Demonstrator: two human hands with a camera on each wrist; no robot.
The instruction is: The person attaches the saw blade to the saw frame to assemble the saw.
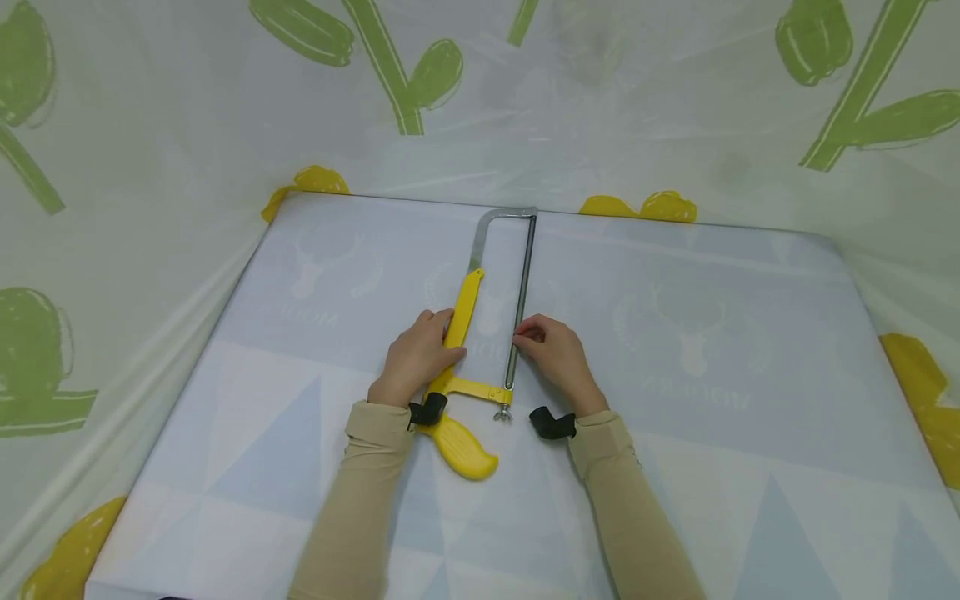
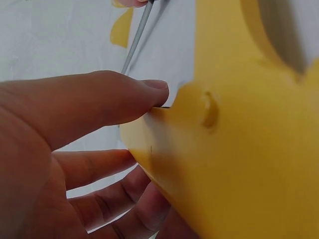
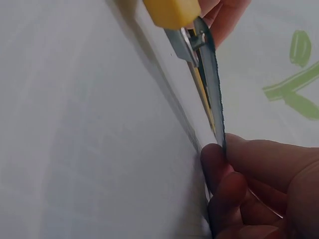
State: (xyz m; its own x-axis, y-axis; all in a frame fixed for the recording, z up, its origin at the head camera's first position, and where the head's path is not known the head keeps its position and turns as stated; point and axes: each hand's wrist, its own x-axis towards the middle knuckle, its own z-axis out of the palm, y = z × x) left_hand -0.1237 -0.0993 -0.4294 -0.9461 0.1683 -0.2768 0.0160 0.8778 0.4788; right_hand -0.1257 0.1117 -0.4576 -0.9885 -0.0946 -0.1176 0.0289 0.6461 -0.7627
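Note:
A hacksaw with a yellow frame (image 1: 463,310) and a curved yellow handle (image 1: 467,450) lies before me, its grey front arm pointing away. My left hand (image 1: 417,358) grips the yellow frame just above the handle, thumb on one side and fingers on the other, as the left wrist view also shows. With thumb and forefinger my right hand (image 1: 557,358) pinches the dark saw blade (image 1: 522,292) along its lower half. In the right wrist view the blade's toothed edge (image 3: 219,89) runs down to those fingertips. A wing nut (image 1: 502,413) sits at the blade's near end.
The saw is on a table covered by a pale blue and white patterned cloth (image 1: 675,400). Behind and around the table hangs a white sheet (image 1: 600,108) printed with green stems and leaves. Black wrist mounts (image 1: 552,423) sit at both cuffs.

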